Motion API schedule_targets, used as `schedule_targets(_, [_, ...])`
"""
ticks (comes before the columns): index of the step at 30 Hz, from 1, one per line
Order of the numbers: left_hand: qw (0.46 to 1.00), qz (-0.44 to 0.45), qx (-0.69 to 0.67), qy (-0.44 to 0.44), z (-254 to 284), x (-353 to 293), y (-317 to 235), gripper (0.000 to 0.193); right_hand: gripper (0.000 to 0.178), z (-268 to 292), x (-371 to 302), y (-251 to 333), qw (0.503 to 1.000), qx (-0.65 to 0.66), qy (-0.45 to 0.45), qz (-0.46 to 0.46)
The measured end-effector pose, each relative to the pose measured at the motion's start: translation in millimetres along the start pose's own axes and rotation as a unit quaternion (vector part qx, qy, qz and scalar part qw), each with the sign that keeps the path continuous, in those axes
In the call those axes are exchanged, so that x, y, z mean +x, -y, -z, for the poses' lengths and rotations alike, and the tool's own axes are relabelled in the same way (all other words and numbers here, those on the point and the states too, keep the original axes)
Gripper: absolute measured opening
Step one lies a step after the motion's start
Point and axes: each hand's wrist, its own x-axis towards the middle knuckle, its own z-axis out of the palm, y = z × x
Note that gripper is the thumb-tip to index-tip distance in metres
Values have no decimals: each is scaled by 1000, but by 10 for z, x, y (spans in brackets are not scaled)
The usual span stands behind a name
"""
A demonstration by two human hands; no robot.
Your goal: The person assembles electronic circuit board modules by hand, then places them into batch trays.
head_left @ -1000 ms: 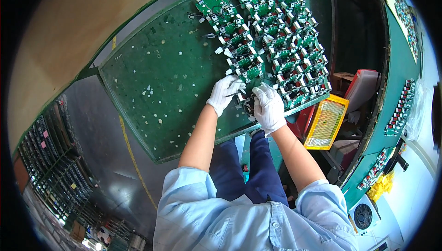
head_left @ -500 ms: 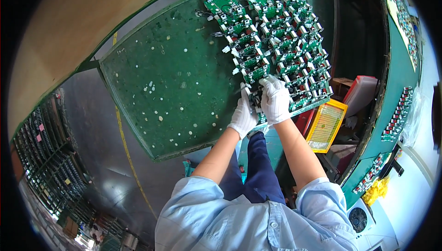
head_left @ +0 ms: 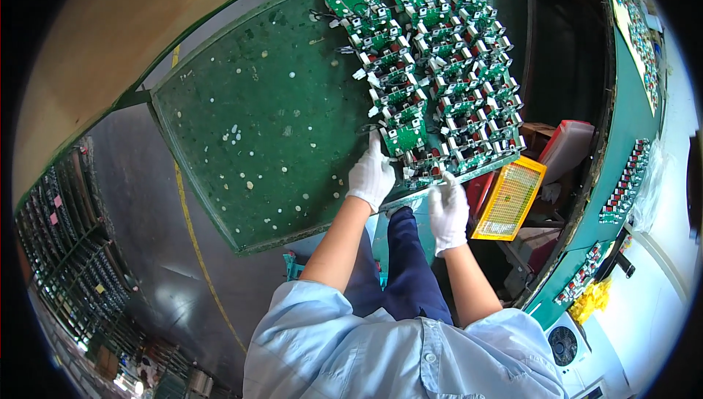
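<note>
Rows of green circuit boards [head_left: 458, 88] with white connectors and red parts stand close together on the right side of a green table [head_left: 242, 121]. In a white glove, my left hand [head_left: 372, 177] is at the near left end of these rows. Its index finger is stretched out at the left edge of a circuit board [head_left: 405, 138] whose green face shows; I see nothing held in it. My right hand [head_left: 448, 217], gloved too, hovers at the table's near edge below the boards. Its fingers point forward, slightly apart, with nothing seen in them.
A yellow mesh basket [head_left: 510, 198] stands right of the table, next to a red and translucent bin [head_left: 567, 150]. Farther right, a green bench [head_left: 622, 172] carries more boards. Boards fill racks [head_left: 73, 230] at the lower left. Pale spots dot the table.
My right hand has let go of the boards and drawn back toward me. My left hand has shifted slightly back and left. The nearby board's green face, previously covered, now shows.
</note>
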Motion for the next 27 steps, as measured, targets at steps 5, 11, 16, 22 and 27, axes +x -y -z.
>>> schedule_targets(5, [996,-22,9,-90,-58,81,-38,53,85,-408,27,-241,996,15,-84,14])
schedule_targets(11, [984,-67,-75,-148,-137,-1,90,29,82,-448,-58,-332,961,194,-198,-12])
schedule_targets(16, [981,-137,-44,-128,-242,9,132,13,101,-315,147,-445,995,-45,-55,71])
schedule_targets(22, [944,-252,-12,-214,-322,78,216,12,92,-336,203,-632,995,-2,-26,92])
schedule_targets(27, [929,-280,23,-242,-215,239,85,16,90,-335,204,-548,987,-40,-74,140])
